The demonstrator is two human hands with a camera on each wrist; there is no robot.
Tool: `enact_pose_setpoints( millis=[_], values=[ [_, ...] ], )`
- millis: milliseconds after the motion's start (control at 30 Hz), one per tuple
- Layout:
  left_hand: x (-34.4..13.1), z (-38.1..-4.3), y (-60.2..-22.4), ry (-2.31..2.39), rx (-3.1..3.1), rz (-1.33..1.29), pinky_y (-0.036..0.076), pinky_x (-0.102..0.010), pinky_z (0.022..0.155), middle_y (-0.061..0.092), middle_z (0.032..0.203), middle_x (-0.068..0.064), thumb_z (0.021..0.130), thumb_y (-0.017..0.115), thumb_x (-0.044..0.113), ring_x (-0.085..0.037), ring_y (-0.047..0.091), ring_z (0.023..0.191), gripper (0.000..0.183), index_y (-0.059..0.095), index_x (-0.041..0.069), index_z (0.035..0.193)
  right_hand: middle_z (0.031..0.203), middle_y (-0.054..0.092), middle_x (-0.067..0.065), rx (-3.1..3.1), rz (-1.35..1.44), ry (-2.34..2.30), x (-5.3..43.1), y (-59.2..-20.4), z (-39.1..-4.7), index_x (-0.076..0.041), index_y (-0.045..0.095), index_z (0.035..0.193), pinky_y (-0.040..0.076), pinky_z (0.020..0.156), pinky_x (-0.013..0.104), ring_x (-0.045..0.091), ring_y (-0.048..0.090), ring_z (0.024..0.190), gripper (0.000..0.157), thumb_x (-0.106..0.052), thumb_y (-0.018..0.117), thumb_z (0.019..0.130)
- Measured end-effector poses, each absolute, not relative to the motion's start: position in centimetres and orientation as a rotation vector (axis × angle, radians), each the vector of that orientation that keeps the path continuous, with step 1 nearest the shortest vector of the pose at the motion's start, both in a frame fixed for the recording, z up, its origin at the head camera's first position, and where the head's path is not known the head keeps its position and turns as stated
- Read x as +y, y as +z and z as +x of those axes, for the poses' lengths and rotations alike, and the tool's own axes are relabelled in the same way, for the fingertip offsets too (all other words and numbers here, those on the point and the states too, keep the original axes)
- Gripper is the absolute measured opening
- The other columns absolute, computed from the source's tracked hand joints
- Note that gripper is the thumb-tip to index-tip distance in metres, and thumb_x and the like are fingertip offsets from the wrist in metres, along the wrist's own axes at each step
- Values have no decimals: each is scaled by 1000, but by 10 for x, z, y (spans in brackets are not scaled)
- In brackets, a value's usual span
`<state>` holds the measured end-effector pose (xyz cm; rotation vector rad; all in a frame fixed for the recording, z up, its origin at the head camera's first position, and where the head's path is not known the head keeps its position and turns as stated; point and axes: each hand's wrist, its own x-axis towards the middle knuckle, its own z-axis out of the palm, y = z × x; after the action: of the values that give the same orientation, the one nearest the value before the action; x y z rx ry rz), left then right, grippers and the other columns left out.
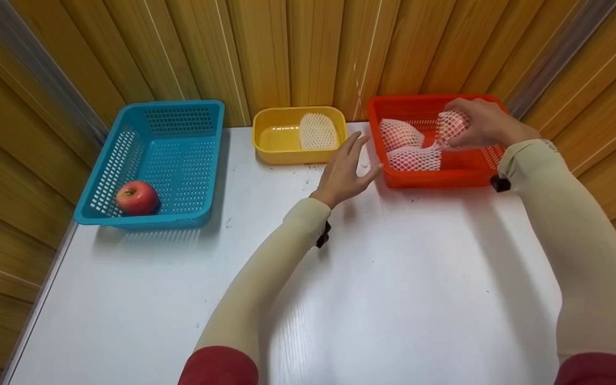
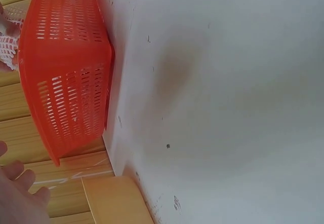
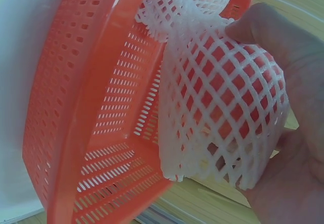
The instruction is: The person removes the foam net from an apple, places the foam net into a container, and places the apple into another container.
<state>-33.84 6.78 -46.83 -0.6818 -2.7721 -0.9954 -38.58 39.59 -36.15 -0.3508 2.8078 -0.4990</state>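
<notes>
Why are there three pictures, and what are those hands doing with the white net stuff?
A person wears three cameras: one on the head, one on each wrist. The head picture looks down at a white table. On it stand a blue basket with a red apple, a yellow tub holding one white foam net, and an orange basket with more nets. The right hand pinches a foam net; its wrist picture shows that up close. The left hand is open beside the orange basket, holding nothing.
</notes>
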Motion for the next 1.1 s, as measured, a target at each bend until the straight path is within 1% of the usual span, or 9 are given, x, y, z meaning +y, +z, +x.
enact_pose_setpoints(
  millis=[100, 167, 267, 400, 567, 667, 767, 900, 1100],
  values=[
    [66, -339, -468, -1008, -2769, -675, 33, -40, 120, 26, 169, -1, 97, 64, 51, -19, 30, 152, 74, 35, 23, 159, 154, 37, 25, 2823, -370, -496, 394, -359, -386, -15, 37, 156, 34, 103, 78, 51, 29, 138, 91, -43, 84, 84],
    [63, -339, -468, -1020, -2754, -680, 32, -42, 120, 27, 168, -2, 97, 66, 49, -20, 30, 152, 74, 36, 22, 159, 153, 38, 25, 2833, -385, -490, 392, -358, -385, -14, 37, 156, 34, 103, 78, 51, 29, 138, 92, -44, 85, 83],
    [59, -339, -468, -1007, -2737, -692, 31, -42, 121, 27, 168, -4, 97, 65, 49, -21, 29, 153, 74, 37, 20, 159, 154, 37, 25, 2841, -388, -494, 390, -356, -384, -15, 37, 156, 33, 103, 78, 51, 28, 139, 93, -46, 85, 82],
    [52, -339, -468, -975, -2712, -706, 27, -39, 122, 27, 168, -5, 98, 62, 52, -20, 28, 153, 73, 37, 17, 158, 157, 32, 27, 2846, -371, -506, 388, -351, -382, -17, 36, 157, 27, 103, 82, 54, 21, 143, 96, -49, 85, 81],
    [42, -341, -467, -979, -2700, -701, 28, -35, 122, 28, 167, -5, 98, 60, 54, -20, 28, 152, 73, 37, 17, 157, 158, 30, 29, 2864, -383, -500, 386, -345, -382, -18, 36, 158, 18, 104, 85, 59, 13, 145, 98, -51, 85, 80],
    [37, -342, -467, -1001, -2700, -692, 28, -36, 122, 28, 167, -5, 99, 59, 54, -20, 28, 152, 72, 36, 18, 157, 158, 30, 29, 2876, -390, -494, 384, -342, -383, -18, 36, 158, 15, 106, 85, 60, 12, 146, 97, -50, 85, 80],
    [32, -342, -466, -1020, -2710, -671, 28, -38, 122, 27, 167, -6, 98, 60, 54, -21, 27, 153, 72, 35, 20, 157, 159, 29, 29, 2872, -375, -505, 383, -338, -383, -19, 35, 159, 16, 105, 85, 60, 11, 146, 94, -45, 84, 83],
    [27, -343, -465, -1047, -2718, -634, 29, -40, 122, 25, 168, -5, 98, 62, 52, -21, 26, 153, 73, 36, 20, 157, 158, 30, 29, 2880, -383, -505, 380, -334, -382, -18, 36, 158, 20, 104, 84, 59, 14, 145, 89, -39, 83, 86],
    [17, -343, -463, -1068, -2724, -600, 28, -39, 122, 24, 169, -3, 98, 62, 52, -20, 27, 153, 73, 37, 20, 158, 157, 33, 28, 2897, -420, -486, 375, -331, -383, -18, 37, 158, 24, 103, 84, 57, 18, 144, 86, -35, 83, 87]
  ],
)
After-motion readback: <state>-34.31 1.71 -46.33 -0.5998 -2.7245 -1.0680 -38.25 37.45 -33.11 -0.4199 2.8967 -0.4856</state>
